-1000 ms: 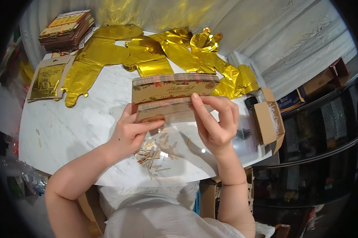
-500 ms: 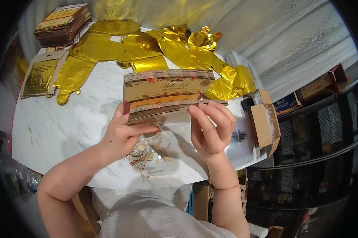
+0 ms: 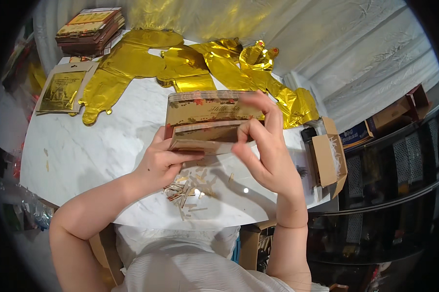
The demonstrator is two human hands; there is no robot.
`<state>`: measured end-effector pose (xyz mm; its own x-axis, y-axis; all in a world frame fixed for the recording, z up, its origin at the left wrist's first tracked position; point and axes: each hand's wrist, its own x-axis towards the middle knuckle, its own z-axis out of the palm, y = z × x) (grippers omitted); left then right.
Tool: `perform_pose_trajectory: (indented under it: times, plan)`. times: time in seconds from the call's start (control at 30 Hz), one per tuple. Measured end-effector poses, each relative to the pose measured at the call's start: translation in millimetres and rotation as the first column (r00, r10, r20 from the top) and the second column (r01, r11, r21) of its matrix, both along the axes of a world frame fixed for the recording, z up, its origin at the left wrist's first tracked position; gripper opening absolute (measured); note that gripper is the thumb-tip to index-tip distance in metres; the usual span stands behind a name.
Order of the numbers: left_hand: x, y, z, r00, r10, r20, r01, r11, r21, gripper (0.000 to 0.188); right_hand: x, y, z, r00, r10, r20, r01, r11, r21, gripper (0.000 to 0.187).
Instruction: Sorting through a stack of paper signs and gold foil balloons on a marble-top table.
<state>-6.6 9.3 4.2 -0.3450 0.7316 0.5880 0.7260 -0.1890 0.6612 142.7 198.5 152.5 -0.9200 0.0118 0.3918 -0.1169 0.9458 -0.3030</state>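
Note:
A thick stack of printed cardboard packaging cards [image 3: 188, 109], tan with an autumn leaf pattern, stands tilted above the table, its cut-out windows lined up. My left hand [image 3: 160, 160] grips it at the lower left, thumb behind the front edge and fingers underneath. At the stack's right side is my right hand [image 3: 273, 160], its fingers bent and spread apart, thumb away from the index finger. Its fingertips blur against the upper right of the cards, and nothing shows between them. Below the stack lies a pile of small punched-out cardboard strips [image 3: 180, 193] on the marbled white table [image 3: 93, 160].
Flat gold foil balloons [image 3: 132, 63] spread along the table's back. At the far left are a pile of printed cards [image 3: 90, 31] and one packaged gold balloon [image 3: 63, 92]. An open cardboard box [image 3: 326, 155] stands right, beside black drawers [image 3: 389, 170].
My right hand has shifted right and up along the stack, its fingers spreading from a closed pinch on the front edge. The view has shifted slightly, and my left hand keeps its hold.

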Motion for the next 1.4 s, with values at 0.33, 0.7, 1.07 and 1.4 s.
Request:
perform_pose_trajectory:
  times: [0.33,0.7,1.07,1.4]
  plan:
    - [-1.9,1.0,7.3,0.998,-0.041,-0.041,0.040,0.999,-0.023,0.061,-6.7,7.3,-2.9,0.990,0.129,0.052,-0.127,0.991,-0.038,0.049]
    - [0.1,2.4,0.8,0.999,-0.010,0.031,0.012,0.999,-0.043,0.049,2.3,12.9,9.6,0.989,0.131,-0.074,-0.142,0.974,-0.174,0.024]
    - [0.6,2.7,8.9,0.999,0.012,0.036,-0.011,0.999,-0.037,0.048,2.3,15.9,8.8,0.961,0.175,-0.213,-0.110,0.952,0.287,0.029]
    - [0.2,3.9,7.0,0.998,0.004,0.057,-0.004,1.000,-0.014,0.049,-3.7,18.0,6.7,0.952,0.119,-0.283,0.044,0.859,0.511,0.024]
